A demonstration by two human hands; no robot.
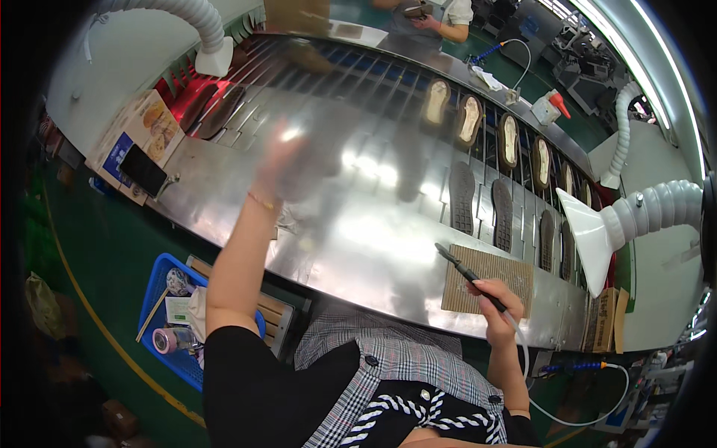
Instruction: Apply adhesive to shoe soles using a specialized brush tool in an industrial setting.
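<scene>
Our right hand point(497, 305) curls snugly around a hose-fed black brush point(468, 273) over the corrugated cardboard point(494, 264); our left hand point(284, 155) blurs above the metal surface point(370, 276), and we cannot tell its spread or hold

Picture carton point(142, 133): light print on its blue panel point(116, 159), next to printed food pictures point(156, 122); too small to read.
Brown cardboard box point(600, 322): dark printed characters along its side; too blurred to make out.
White packet point(178, 310): greenish print on its face, inside the blue basket point(181, 366); illegible.
Readable text: none.
</scene>
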